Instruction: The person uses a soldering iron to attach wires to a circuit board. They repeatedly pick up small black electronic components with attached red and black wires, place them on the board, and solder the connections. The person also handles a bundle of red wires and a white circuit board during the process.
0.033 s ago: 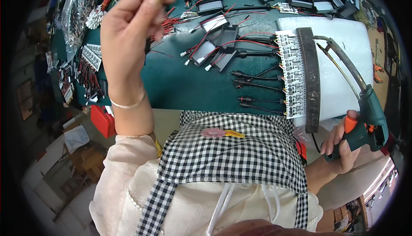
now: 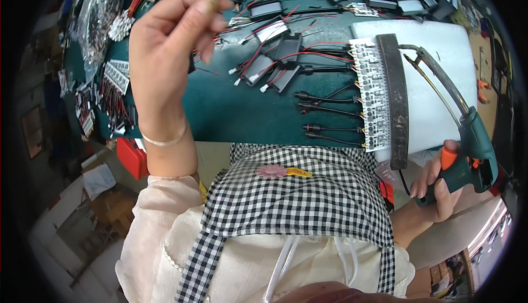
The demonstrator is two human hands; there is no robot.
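Right hand [image 2: 441, 196] wraps a soldering gun [image 2: 477, 135]; left hand [image 2: 169, 36] hangs over the bench [image 2: 236, 118]

At the far left of the green bench top lies a clear plastic bag [image 2: 98, 25], with a bunch of white plugs [image 2: 120, 28] on red wires just beside it. Nearer the person, small white boards [image 2: 116, 76] lie with their dark wires, and a red box [image 2: 131, 158] sits below the bench edge.

The left hand is raised, a thin bracelet [image 2: 166, 140] around its wrist. Its fingers curl inward, with the thumb beside the forefinger; whether they pinch anything cannot be told.

In the middle, open black cases [image 2: 289, 43] lie among red wires, behind the person's checked apron [image 2: 305, 209]. To their right, black cables [image 2: 329, 107] lead to a row of white circuit boards [image 2: 374, 94]. A dark bar [image 2: 400, 99] stands lengthwise along the boards' right side, at a white foam block [image 2: 443, 39].

The soldering gun is at the right, its long nose slanting up over the block toward the bar's far end; whether the tip touches the bar cannot be told. The right hand's fingers and thumb are closed around its handle, near the orange trigger [image 2: 448, 159].
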